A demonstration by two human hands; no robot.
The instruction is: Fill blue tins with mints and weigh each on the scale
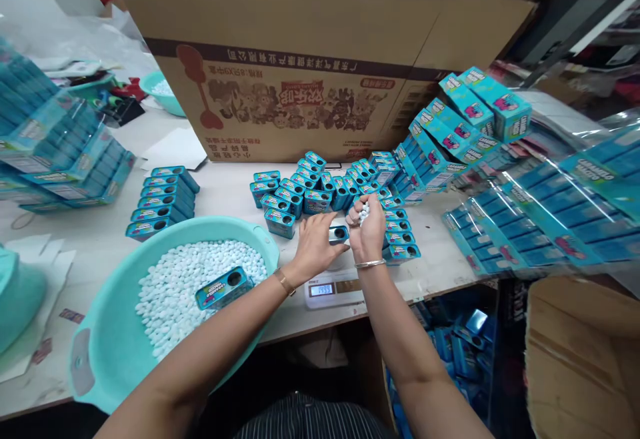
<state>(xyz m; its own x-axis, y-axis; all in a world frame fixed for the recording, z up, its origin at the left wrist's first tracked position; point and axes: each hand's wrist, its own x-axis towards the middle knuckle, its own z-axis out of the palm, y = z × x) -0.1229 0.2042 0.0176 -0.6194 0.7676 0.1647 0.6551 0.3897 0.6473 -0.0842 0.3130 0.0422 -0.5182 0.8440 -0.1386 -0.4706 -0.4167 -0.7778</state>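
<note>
Above the scale: both your hands meet over the small white scale at the desk's near edge.
Left hand: your fingers are curled round a small blue tin, steadying it on the scale with its round hole facing up.
Right hand: closed into a loose fist round a clutch of white candies, held just beside and above the tin.
Scale display: lit digits face you; too small to read surely.
Basin: a teal tub to your left, full of the same white candies, with one blue tin lying tilted on top.
Loose tins: a cluster stands just beyond your hands, another row lies further left.
Wrapped packs: stacks in clear film sit to your right, and more at far left.
Carton: a big printed cardboard box stands behind the tins on the desk.
</note>
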